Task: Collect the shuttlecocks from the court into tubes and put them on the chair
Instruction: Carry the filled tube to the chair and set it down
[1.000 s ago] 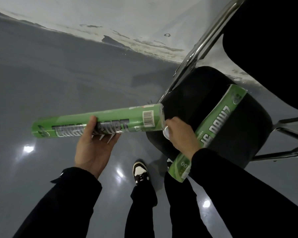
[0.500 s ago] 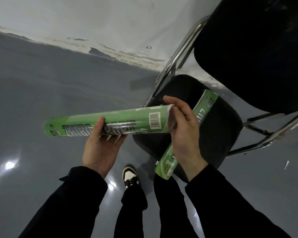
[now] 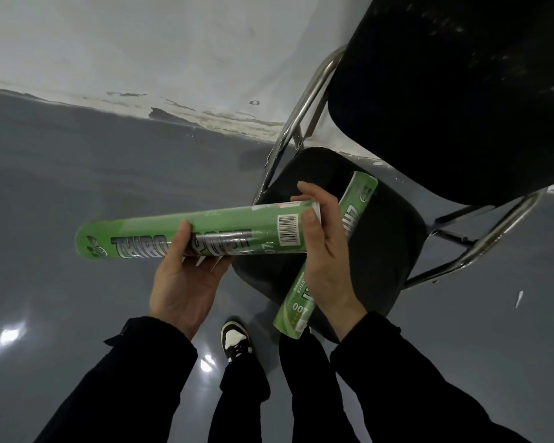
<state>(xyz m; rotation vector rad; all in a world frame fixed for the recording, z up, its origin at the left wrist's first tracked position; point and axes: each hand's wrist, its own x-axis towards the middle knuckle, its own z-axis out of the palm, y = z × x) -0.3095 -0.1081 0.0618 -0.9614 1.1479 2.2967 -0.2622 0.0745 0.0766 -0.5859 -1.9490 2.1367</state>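
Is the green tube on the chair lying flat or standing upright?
Lying flat. The second tube rests lengthwise across the black chair seat, one end sticking out past the seat's front edge.

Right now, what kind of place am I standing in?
Probably the edge of an indoor sports court: a glossy grey floor meeting a scuffed white wall, a folding chair, and two green shuttlecock tubes, one held, one on the seat.
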